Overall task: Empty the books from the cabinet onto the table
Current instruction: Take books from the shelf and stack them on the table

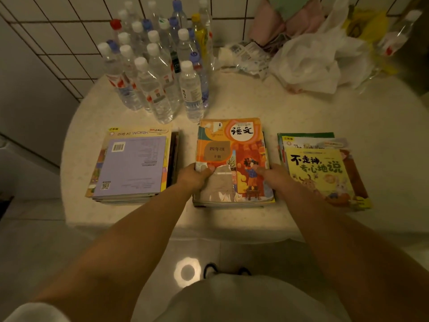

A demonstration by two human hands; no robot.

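Books in three stacks on round table [267,108]; middle stack [232,159] (orange cover on top) gripped at both side edges, left hand [197,176] and right hand [271,174] curled, thumbs on top. Left stack [132,163], right stack [322,170] alongside. Water bottles [157,66], plastic bags [308,63] behind.

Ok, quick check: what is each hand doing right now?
Left hand: grips the left edge of the middle book stack, thumb on the top cover.
Right hand: grips the same stack's right edge.
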